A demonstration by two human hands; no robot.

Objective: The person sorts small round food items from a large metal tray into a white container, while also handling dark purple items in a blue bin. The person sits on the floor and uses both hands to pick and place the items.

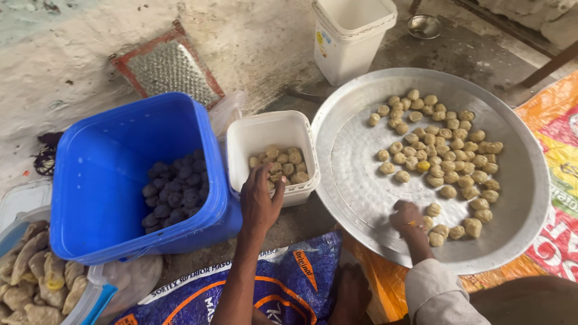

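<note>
A rough, stained concrete floor (pixel 283 66) fills the scene, seen from above, with a rough pale wall (pixel 54 66) at the upper left and printed plastic sacks (pixel 289 283) spread on the ground in front of the person.

The person's left hand (pixel 260 201) reaches into a small white tub (pixel 253 135) that holds pale dough balls (pixel 283 164). Its fingers are loosely curled and spread over the balls, touching them; whether they grip one cannot be told.

The right hand (pixel 407 218), coming from a light sleeve, rests on a wide round metal tray (pixel 355 174). Its fingers are bunched downward, closed around something small near a cluster of dough balls (pixel 442 153) on the tray; what it holds is hidden.

Left of the white tub, a big blue tub (pixel 102 174) tilts toward the camera with dark round lumps (pixel 174 189) inside. A white bucket (pixel 349 36) stands beyond the tray, and a metal grater (pixel 171 69) leans against the wall.
</note>
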